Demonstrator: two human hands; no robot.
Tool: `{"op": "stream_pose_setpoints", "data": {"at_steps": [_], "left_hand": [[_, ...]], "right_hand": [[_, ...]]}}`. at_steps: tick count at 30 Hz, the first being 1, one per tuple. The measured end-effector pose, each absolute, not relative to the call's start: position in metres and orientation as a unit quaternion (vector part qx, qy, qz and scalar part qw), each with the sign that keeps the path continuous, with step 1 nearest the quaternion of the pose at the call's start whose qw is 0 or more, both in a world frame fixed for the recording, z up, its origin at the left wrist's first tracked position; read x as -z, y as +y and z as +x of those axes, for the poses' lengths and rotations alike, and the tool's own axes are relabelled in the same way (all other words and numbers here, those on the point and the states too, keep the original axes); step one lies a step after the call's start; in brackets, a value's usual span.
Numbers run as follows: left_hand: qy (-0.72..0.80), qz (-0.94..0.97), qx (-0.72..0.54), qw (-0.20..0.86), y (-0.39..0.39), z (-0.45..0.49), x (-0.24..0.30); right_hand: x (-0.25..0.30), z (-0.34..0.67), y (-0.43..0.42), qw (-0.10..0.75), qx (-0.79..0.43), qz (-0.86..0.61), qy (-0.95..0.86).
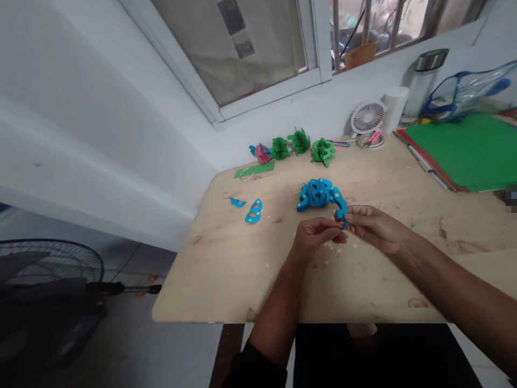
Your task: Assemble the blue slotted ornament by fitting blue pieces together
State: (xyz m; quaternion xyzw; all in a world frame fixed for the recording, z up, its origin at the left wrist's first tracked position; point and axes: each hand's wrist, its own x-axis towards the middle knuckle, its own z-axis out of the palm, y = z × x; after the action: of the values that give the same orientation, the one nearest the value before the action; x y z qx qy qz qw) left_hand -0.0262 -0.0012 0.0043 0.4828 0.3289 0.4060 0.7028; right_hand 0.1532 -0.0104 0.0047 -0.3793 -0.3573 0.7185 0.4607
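A blue foam craft assembly (317,193) made of several looped pieces lies on the wooden table (218,269), with small white squares stuck on it. One curved blue end (340,203) reaches toward me. My right hand (374,226) pinches this end between thumb and fingers. At its tip, the closed fingertips of my left hand (319,234) meet a small blue bit; my fingers partly hide it. To the left lie a blue figure-eight cutout (254,210) with white squares and a smaller blue cutout (238,202).
Folded green figures (322,151) and a pink-and-blue one (262,153) stand along the wall. A roll of tape (247,173) rests on a green strip. At right are a small white fan (368,118), a bottle (426,81) and green sheets (464,151). White scraps lie near my hands.
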Motion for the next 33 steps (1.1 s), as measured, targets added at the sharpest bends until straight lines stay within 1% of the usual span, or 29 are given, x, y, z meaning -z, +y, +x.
{"op": "stream_pose_setpoints", "data": {"at_steps": [4,9,14,20,26,33], "left_hand": [[0.345,0.488,-0.411,0.689,-0.001,-0.026,-0.006],[0.38,0.467,-0.448,0.661,0.002,-0.027,-0.007],[0.418,0.447,-0.474,0.633,0.006,-0.028,-0.005],[0.407,0.443,-0.455,0.657,0.007,-0.026,-0.001],[0.415,0.445,-0.409,0.68,0.007,-0.026,0.003],[0.416,0.451,-0.408,0.676,0.008,-0.026,0.007]], "right_hand": [[-0.002,0.153,-0.008,0.465,-0.717,-0.381,-0.353],[-0.005,0.15,-0.006,0.493,-0.67,-0.418,-0.365],[-0.009,0.144,-0.01,0.446,-0.652,-0.456,-0.411],[-0.001,0.142,-0.01,0.413,-0.626,-0.457,-0.479],[0.001,0.142,-0.009,0.41,-0.599,-0.478,-0.494],[-0.004,0.14,-0.011,0.43,-0.612,-0.467,-0.471]]}}
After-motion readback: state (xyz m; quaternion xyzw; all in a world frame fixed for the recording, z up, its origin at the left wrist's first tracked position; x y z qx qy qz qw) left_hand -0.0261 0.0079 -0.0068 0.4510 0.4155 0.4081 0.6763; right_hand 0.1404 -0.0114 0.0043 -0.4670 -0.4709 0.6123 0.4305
